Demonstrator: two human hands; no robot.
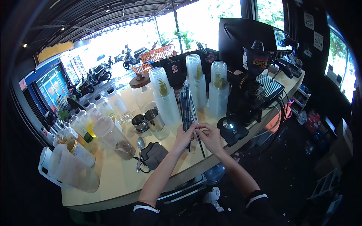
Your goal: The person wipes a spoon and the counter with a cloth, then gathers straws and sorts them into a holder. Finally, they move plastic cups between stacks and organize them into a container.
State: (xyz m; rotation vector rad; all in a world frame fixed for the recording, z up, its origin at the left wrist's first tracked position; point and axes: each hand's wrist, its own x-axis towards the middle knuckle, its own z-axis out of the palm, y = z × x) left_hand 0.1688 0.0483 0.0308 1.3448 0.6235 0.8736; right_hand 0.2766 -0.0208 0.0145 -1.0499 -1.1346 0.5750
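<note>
Upright over the counter, a bundle of dark wrapped straws is gripped near its lower part by my left hand, its fingers wrapped round it. My right hand is closed beside it, its fingertips pinched close to the left thumb. One dark straw slants down between the hands to the counter; which hand holds it cannot be made out. Behind the bundle stand tall stacks of clear cups. A dark cloth and a spoon lie left of my left hand.
On the wooden counter stand a pitcher, a clear container, metal cups, a large jar and several bottles. A black coffee grinder and an espresso machine are at the right.
</note>
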